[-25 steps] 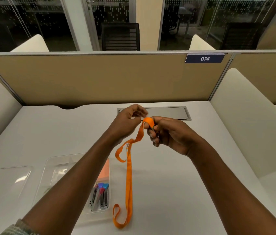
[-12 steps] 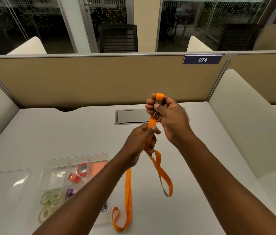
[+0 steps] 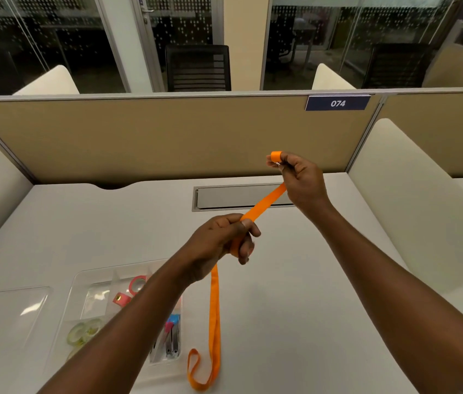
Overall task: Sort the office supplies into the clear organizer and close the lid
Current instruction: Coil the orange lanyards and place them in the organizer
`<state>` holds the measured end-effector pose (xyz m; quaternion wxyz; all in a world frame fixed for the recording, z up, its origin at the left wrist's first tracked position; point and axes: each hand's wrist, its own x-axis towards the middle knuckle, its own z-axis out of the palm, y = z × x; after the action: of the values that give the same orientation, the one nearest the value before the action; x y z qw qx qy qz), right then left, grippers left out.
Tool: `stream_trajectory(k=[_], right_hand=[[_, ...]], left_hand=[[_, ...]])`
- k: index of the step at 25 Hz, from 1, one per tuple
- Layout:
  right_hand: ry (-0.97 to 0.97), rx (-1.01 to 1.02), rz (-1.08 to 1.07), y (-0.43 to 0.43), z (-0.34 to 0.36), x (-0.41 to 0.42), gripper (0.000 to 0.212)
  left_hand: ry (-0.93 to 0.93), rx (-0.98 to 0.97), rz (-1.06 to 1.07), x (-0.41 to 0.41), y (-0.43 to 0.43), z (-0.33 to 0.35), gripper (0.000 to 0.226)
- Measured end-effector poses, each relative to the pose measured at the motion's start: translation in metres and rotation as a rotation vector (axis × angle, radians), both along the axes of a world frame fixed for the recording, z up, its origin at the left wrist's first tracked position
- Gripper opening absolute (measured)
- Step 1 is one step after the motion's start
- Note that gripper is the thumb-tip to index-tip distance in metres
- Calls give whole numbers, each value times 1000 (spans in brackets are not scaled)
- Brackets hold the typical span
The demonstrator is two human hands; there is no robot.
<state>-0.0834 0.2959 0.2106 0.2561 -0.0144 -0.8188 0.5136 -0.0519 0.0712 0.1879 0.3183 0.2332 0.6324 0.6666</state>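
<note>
An orange lanyard [image 3: 214, 314] is stretched between both hands above the white desk. My right hand [image 3: 300, 177] pinches its folded end, raised at the upper right. My left hand [image 3: 221, 240] is closed around the strap lower down; the rest hangs to the desk and loops near the front edge. The clear organizer [image 3: 82, 282] lies open at the lower left, partly hidden by my left forearm. It holds pink tape rolls [image 3: 136, 285], pale green tape rolls [image 3: 82, 332] and staplers with blue and pink ends [image 3: 172, 334]. Its clear lid [image 3: 5, 311] lies flat to its left.
A grey cable hatch [image 3: 224, 196] is set into the desk behind my hands. A tan partition [image 3: 153, 137] with a "074" label [image 3: 337, 103] closes the back. White side dividers [image 3: 418, 200] stand at both sides.
My right hand has pulled the folded end up and to the right, drawing the strap taut. My left hand stayed gripping the strap, and the loose loop below it is gone.
</note>
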Motion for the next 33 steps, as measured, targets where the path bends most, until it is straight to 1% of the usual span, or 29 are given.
stream_trajectory(k=[3, 6, 8, 9, 11, 13, 14, 16, 18, 19, 20, 21, 22, 24, 25, 26, 28, 29, 30, 31, 32, 33], right_hand=[[15, 177, -11, 11, -15, -2, 32], [-48, 241, 65, 3, -36, 8, 35], [-123, 218, 175, -11, -49, 23, 32], [-166, 179, 238, -21, -55, 33, 31], [-268, 23, 361, -44, -60, 55, 32], [-365, -207, 465, -63, -58, 75, 38], [-389, -352, 519, -71, -55, 83, 40], [-374, -645, 603, -80, -47, 94, 40], [-326, -861, 606, -84, -39, 98, 36], [-304, -967, 591, -84, -36, 96, 35], [-280, -1067, 563, -82, -33, 93, 34], [-257, -1133, 521, -80, -30, 88, 35], [-234, -1154, 472, -75, -27, 83, 36], [-193, -1092, 374, -66, -24, 71, 35], [-174, -993, 321, -62, -24, 66, 33], [-157, -811, 258, -57, -24, 62, 31], [-114, -262, 131, -45, -30, 55, 30], [-91, 11, 115, -39, -34, 53, 30], [-89, 226, 135, -34, -39, 52, 30], [-109, 364, 175, -31, -43, 52, 29], [-136, 425, 223, -32, -46, 53, 26], [-160, 422, 276, -34, -48, 56, 24]], left_hand=[[-97, 146, 47, -7, -8, 14, 34], [-223, 379, 109, -18, -8, 39, 34], [-293, 546, 172, -32, -5, 56, 40], [-298, 593, 213, -40, -4, 63, 42], [-268, 623, 311, -57, 0, 71, 42], [-234, 568, 437, -71, 3, 68, 40], [-211, 503, 507, -75, 5, 62, 39], [-116, 296, 606, -76, 8, 43, 37], [63, 42, 585, -60, 13, 18, 38], [133, -38, 531, -48, 16, 5, 38], [160, -71, 472, -34, 20, -8, 37], [141, -68, 429, -19, 25, -18, 37], [86, -63, 417, -5, 31, -26, 39], [-70, -76, 432, 18, 38, -34, 48], [-119, -80, 417, 26, 40, -36, 49], [-126, -89, 384, 32, 40, -37, 46], [-81, -114, 299, 39, 33, -34, 39], [-62, -111, 259, 40, 28, -30, 37], [-52, -94, 231, 39, 23, -25, 36], [-45, -69, 224, 36, 18, -19, 36], [-42, -47, 243, 32, 12, -12, 35], [-44, -35, 287, 26, 8, -5, 36]])
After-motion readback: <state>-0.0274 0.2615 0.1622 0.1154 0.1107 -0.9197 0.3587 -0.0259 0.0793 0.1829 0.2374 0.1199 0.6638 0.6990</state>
